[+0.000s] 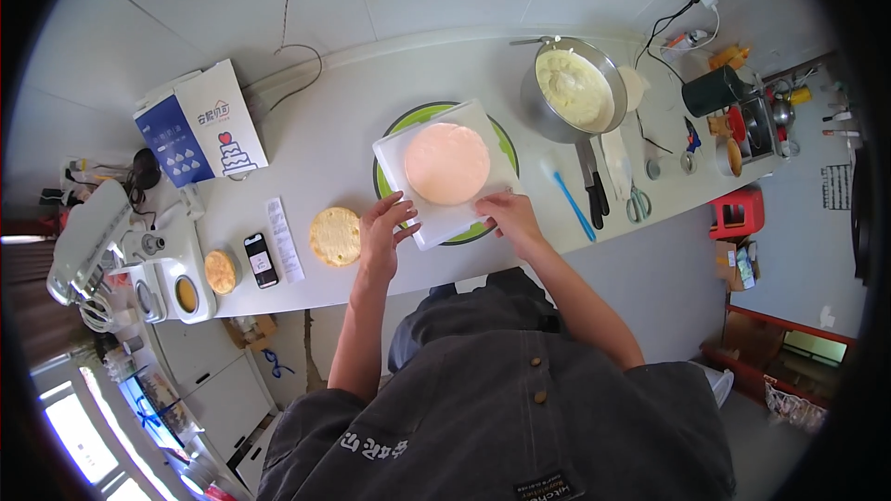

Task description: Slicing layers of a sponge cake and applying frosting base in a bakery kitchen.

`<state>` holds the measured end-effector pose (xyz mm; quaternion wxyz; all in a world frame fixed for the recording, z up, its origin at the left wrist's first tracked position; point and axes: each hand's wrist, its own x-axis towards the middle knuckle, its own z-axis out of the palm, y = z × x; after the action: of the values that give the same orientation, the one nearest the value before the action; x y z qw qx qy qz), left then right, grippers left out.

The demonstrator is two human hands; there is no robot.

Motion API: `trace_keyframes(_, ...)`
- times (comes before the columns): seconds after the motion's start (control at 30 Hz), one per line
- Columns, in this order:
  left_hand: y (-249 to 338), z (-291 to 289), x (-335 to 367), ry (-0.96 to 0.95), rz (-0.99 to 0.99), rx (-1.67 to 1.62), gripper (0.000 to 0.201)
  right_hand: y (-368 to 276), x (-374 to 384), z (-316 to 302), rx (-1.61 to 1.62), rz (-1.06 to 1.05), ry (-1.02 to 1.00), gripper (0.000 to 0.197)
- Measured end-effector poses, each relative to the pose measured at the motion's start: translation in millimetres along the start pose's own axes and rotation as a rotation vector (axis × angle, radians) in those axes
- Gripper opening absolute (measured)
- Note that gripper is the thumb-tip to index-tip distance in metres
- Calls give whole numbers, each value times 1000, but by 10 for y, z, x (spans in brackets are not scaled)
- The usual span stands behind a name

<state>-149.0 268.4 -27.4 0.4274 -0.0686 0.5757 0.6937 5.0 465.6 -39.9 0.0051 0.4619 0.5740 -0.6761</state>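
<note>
A round pale-pink cake layer (pixel 446 163) lies on a white square board (pixel 404 153). The board is set askew over a green round mat or turntable (pixel 507 150), whose rim shows around it. My left hand (pixel 379 227) grips the board's near-left edge, its fingers bent along the side. At the near-right edge, my right hand (pixel 510 217) has its thumb and fingers closed on the board, close to the pink layer. Just left of my left hand sits a round yellow sponge layer (pixel 335 237).
To the right are a metal bowl of pale cream (pixel 575 88), knives (pixel 596 190), a blue spatula (pixel 575 206) and scissors (pixel 639 204). Leftward stand a phone (pixel 261 261), a paper strip (pixel 285 239), a smaller sponge (pixel 221 271), a stand mixer (pixel 102 241) and a box (pixel 209 125).
</note>
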Motion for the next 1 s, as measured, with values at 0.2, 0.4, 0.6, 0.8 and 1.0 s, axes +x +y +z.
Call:
trace_keyframes(0.2, 55, 45, 98, -5, 110, 134, 58, -30, -37, 91, 0, -45, 80, 29)
trace_keyframes(0.4, 16, 127, 361, -106, 238, 226, 66, 11, 40, 64, -11, -124, 76, 26)
trace_keyframes(0.6, -50, 154, 318, -75, 238, 175, 63, 126, 21, -265, -80, -72, 72, 23)
trace_keyframes(0.8, 40, 256, 331, 23, 152, 4, 52, -81, 424, -551, 230, -200, 230, 24)
trace_keyframes(1.0, 123, 391, 338, 126, 97, 36, 53, -347, 708, -379, 109, -171, -62, 43)
